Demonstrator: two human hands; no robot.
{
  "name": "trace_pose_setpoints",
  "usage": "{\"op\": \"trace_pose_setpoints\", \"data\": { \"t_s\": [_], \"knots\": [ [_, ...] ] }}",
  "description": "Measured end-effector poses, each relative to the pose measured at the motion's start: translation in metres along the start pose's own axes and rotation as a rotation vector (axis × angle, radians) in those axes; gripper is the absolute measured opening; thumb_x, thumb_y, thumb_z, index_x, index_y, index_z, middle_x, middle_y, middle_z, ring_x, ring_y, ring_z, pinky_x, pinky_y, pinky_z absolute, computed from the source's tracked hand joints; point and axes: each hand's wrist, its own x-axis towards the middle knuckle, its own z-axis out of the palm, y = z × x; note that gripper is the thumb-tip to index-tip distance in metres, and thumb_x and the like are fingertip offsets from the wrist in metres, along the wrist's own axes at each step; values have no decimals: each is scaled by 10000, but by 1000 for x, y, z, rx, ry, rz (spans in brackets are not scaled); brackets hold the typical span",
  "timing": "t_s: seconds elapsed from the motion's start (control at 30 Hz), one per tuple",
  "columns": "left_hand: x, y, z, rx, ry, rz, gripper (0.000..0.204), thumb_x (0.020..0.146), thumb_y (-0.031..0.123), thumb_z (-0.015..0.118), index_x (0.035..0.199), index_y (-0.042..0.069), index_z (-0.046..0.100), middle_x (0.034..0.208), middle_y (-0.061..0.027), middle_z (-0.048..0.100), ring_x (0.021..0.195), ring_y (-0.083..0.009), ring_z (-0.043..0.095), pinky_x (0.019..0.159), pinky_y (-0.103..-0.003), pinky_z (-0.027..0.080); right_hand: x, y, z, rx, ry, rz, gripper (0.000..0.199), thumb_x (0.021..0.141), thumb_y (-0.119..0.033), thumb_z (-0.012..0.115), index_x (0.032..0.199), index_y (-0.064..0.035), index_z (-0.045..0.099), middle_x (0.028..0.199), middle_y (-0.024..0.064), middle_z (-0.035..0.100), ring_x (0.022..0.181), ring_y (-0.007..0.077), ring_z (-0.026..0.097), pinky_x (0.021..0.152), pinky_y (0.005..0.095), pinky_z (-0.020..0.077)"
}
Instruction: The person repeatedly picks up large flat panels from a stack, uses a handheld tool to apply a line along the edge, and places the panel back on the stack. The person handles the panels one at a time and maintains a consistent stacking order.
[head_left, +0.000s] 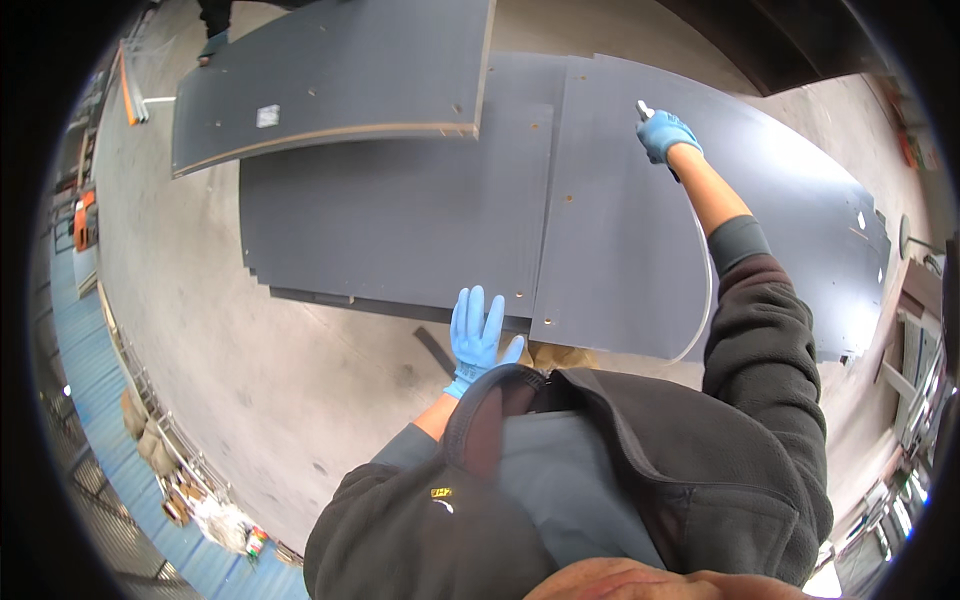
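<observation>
My right hand grips a pale-tipped tool with a whitish hose over grey stacked panels; my left hand, fingers spread, is at their near edge, contact unclear. A raised panel, beside a co-worker's hand, blocks the stack's far-left part. A dark strip lies on the floor.

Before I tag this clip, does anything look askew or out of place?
Two: a narrow dark strip lies slanted on the pale floor near the blue-gloved left hand, perhaps stray; a large grey rectangular panel, upper left, overhangs the grey panel stack askew.
</observation>
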Motion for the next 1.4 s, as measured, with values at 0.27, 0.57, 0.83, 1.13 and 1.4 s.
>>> {"op": "trace_pose_setpoints", "data": {
  "t_s": [0.27, 0.57, 0.83, 1.13, 1.4],
  "knots": [
    [8, 18, -14, -85, 102, -105, 844, 898, 386, 773, 1614, 64, 465, 1711, -270, 307, 1568, -523, 284, 1253, -611, 273, -170, 44, 146, -372, -1207, -196, 388, 976, -449, 652, 981, -83, 782, 897, 38, 779, 738, 169, 689, 699, 383, 552],
    [-39, -38, 24, -17, 110, -527, 956, 884, 414, 784, 1652, 35, 359, 1725, -331, 212, 1601, -536, 164, 1282, -614, 179, -150, 61, 109, 642, -228, 132, 341, 1046, -305, 591, 1105, 28, 642, 860, 139, 735, 716, 197, 742, 636, 341, 606],
    [-50, -97, 44, -212, 64, -1079, 1099, 863, 519, 782, 1672, 5, 244, 1735, -336, 142, 1611, -501, 162, 1294, -554, 213, -162, -86, 147, 595, -330, -35, 373, 1017, -313, 637, 907, 38, 698, 951, 165, 797, 724, 197, 766, 665, 364, 604],
    [-48, -113, 46, -405, 125, -1205, 1181, 866, 501, 827, 1676, -53, 171, 1744, -305, 150, 1627, -419, 195, 1315, -440, 239, -183, -192, 188, -193, -617, -466, 244, 980, -213, 661, 1145, -49, 736, 953, 142, 750, 809, 298, 725, 767, 474, 579],
    [-73, -157, 13, -89, 174, -1077, 1068, 884, 497, 772, 1687, 34, 242, 1747, -297, 165, 1616, -470, 190, 1289, -543, 237, -175, -147, 185, -497, -965, -428, 390, 937, -386, 657, 1071, -34, 759, 976, 135, 792, 826, 247, 735, 849, 398, 569]
  ]
}}
